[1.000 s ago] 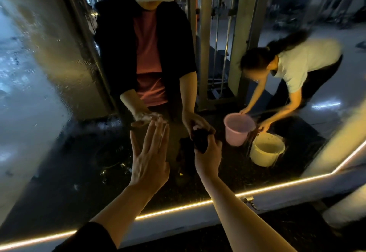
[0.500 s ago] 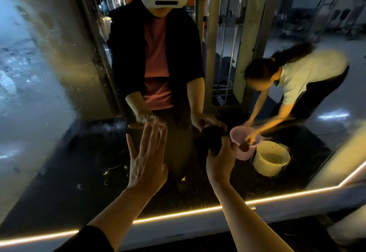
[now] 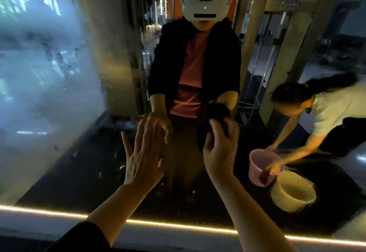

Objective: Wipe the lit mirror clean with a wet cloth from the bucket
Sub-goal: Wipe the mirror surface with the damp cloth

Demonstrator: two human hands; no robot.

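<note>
Mirror (image 3: 59,113) under left hand (image 3: 141,158), lit edge (image 3: 178,225) below

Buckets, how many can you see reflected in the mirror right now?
2, both reflected at the lower right: a pink bucket being handled by a bending person, and a cream bucket just right of and below it. Others may lie outside the view.

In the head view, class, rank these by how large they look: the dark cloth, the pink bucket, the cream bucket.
1. Cream bucket, largest.
2. Pink bucket, partly hidden by a reflected arm.
3. Dark cloth, mostly covered by the right hand.
Both buckets are mirror reflections, so true sizes stay unsure.
</note>
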